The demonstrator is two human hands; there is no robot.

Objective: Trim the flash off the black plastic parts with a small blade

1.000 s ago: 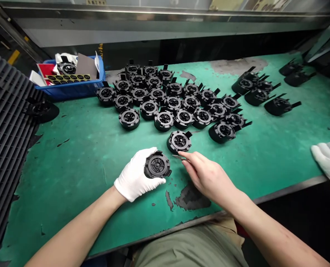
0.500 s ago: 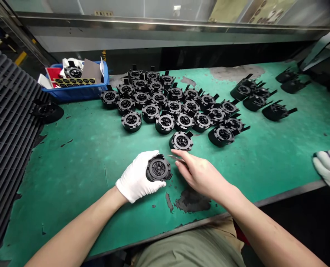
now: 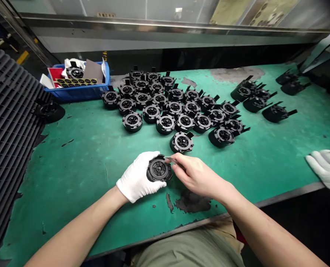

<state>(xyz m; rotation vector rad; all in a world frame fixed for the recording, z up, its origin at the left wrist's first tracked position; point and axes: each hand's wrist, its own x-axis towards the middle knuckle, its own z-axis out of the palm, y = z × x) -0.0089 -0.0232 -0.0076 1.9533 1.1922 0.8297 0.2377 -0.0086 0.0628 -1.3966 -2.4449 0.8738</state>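
My left hand (image 3: pixel 139 177), in a white glove, grips a round black plastic housing (image 3: pixel 159 168) by its side, its ribbed face turned up toward me. My bare right hand (image 3: pixel 196 172) pinches a thin metal blade (image 3: pixel 170 158), its handle mostly hidden in my fingers. The blade's tip lies at the upper right rim of the housing; whether it touches cannot be made out. Just beyond my hands stands another black housing (image 3: pixel 182 142) with an upright tab.
Many similar housings (image 3: pixel 166 123) crowd the green table (image 3: pixel 84 167), with more at the right. A blue bin (image 3: pixel 79 92) holds papers, stickers and a part. Grey ribbed trays (image 3: pixel 6 141) are stacked at left. Another person's gloved hand (image 3: pixel 327 168) rests at the right edge.
My right hand has brought the blade slightly left, to the housing's rim. My left hand keeps its hold. The other person's gloved hand has come further into view.
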